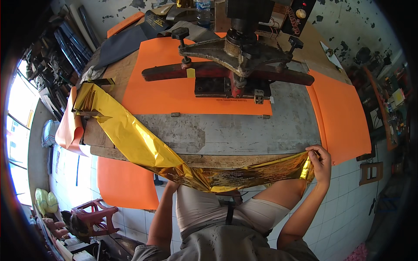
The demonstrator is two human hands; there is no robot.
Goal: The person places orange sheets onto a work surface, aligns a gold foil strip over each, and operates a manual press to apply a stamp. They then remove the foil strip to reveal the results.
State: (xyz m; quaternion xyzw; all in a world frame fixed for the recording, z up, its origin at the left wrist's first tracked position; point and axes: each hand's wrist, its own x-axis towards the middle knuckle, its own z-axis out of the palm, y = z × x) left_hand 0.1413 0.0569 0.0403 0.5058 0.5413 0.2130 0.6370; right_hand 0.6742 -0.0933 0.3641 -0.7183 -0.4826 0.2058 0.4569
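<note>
A long strip of shiny gold foil (143, 145) runs from a roll in a holder (88, 101) at the table's left, then along the front edge above my lap. Its front stretch is creased and bears rows of print marks. My right hand (321, 163) pinches the strip's right end by the table corner. Low at the left, my left hand (172, 185) is beside the strip, its fingers hidden behind the foil. Beyond the strip, an orange sheet (152, 89) lies on the grey metal bed (244, 135), under the head of a press (237, 65).
More orange sheets (344, 117) lie at the table's right, and another orange sheet (124, 185) sits below the table at left. Dark sheets (124, 50) and a water bottle (203, 13) are at the back. A red plastic stool (93, 215) stands on the floor at left.
</note>
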